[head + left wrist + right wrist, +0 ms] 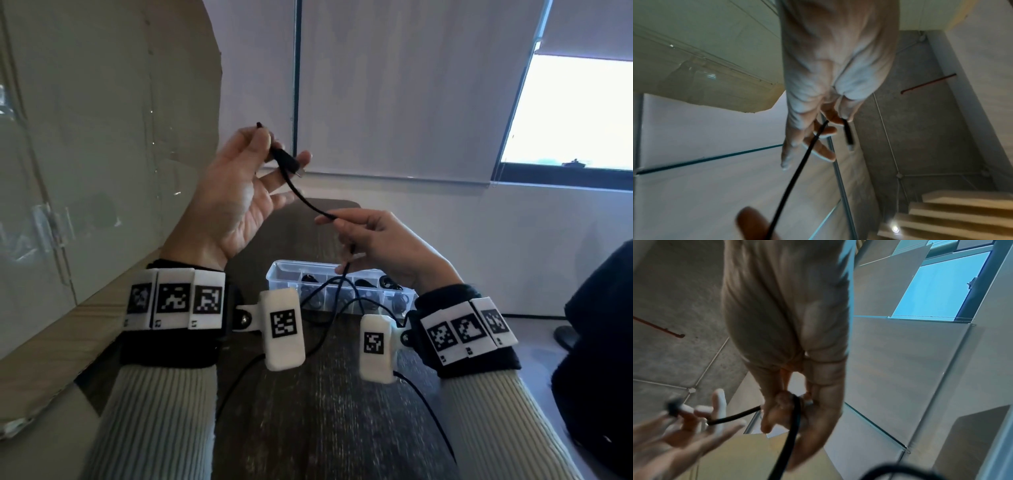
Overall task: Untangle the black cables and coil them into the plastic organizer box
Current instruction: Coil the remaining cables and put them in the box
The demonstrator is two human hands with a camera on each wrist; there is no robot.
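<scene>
Left hand raised, palm turned toward the camera. Thumb and forefinger pinch the black cable just behind its plug; other fingers spread loose and straight. The plug's metal tip juts out past the fingers, free of anything. A short bit of black shows above the thumb.

Right hand lower and to the right, fingers curled, thumb and forefinger pinching the same cable further along. Right wrist view confirms it: the cable passes through the closed fingers of that hand and runs down out of frame. Between the two hands the cable hangs in a shallow sagging arc, well above the tabletop.

Below the right hand the cable drops toward the plastic organizer box, looping in front of its near wall and trailing across the dark wood-grain tabletop toward the body. The box is clear, lid off, divided into compartments; several hold dark coiled items, too small to tell apart. It sits beyond both wrists, near the middle of the tabletop.

Both wrists wear black bands with white marker tags; ribbed pale sleeves below. Window upper right, blind partly down.
</scene>
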